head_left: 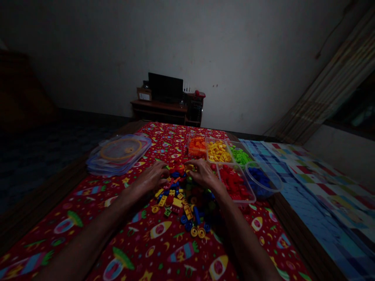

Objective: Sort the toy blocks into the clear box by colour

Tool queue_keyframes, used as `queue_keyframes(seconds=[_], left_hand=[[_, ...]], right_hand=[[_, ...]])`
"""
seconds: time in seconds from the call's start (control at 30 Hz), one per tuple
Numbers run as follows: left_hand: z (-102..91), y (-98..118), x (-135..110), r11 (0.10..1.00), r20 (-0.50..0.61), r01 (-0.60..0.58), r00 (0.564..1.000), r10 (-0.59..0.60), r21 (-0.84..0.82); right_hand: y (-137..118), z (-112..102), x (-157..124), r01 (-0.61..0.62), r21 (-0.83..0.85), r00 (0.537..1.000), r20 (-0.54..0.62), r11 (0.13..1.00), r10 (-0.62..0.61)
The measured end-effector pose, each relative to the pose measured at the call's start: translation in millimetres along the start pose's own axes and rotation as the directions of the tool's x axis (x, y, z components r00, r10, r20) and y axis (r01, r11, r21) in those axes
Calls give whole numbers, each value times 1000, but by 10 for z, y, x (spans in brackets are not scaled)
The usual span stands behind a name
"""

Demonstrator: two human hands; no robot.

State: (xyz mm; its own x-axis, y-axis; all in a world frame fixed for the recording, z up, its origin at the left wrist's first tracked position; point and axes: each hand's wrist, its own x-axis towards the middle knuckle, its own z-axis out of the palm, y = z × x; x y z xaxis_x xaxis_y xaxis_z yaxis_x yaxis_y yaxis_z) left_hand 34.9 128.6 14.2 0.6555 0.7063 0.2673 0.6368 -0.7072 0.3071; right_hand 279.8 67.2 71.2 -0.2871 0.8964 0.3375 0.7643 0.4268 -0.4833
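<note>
A loose pile of toy building blocks [176, 205] in yellow, blue, red and green lies on the red patterned cloth [159, 253]. At the far left edge of the pile, my left hand [152, 176] bends over the blocks with its fingers apart. Opposite it, my right hand [202, 171] arches over the far right of the pile. Its thumb and fingers are parted around a yellow block [190, 167], and I see no firm grip on it. Dim light and my right forearm hide part of the pile. Several small yellow and blue wheels lie at its near end.
Right of the pile stand containers of sorted blocks: orange [197, 146], yellow [219, 151], green [240, 156], red [233, 183] and blue [259, 182]. Stacked clear lids [120, 154] lie at left. A monitor [165, 87] stands on a desk by the far wall.
</note>
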Motion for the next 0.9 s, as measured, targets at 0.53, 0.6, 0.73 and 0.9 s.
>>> queue_keyframes(seconds=[0.53, 0.6, 0.73, 0.9], left_hand=[[23, 19, -12, 996, 36, 3, 999, -6, 93], [52, 82, -18, 992, 4, 4, 1000, -5, 130], [68, 171, -13, 990, -68, -24, 997, 34, 139], [7, 142, 76, 999, -158, -29, 987, 25, -19]], right_hand=[[18, 64, -12, 18, 52, 999, 42, 998, -20], [1, 78, -19, 17, 50, 999, 42, 999, -19], [0, 131, -4, 25, 133, 999, 26, 991, -29], [3, 127, 25, -15, 265, 997, 74, 964, -5]])
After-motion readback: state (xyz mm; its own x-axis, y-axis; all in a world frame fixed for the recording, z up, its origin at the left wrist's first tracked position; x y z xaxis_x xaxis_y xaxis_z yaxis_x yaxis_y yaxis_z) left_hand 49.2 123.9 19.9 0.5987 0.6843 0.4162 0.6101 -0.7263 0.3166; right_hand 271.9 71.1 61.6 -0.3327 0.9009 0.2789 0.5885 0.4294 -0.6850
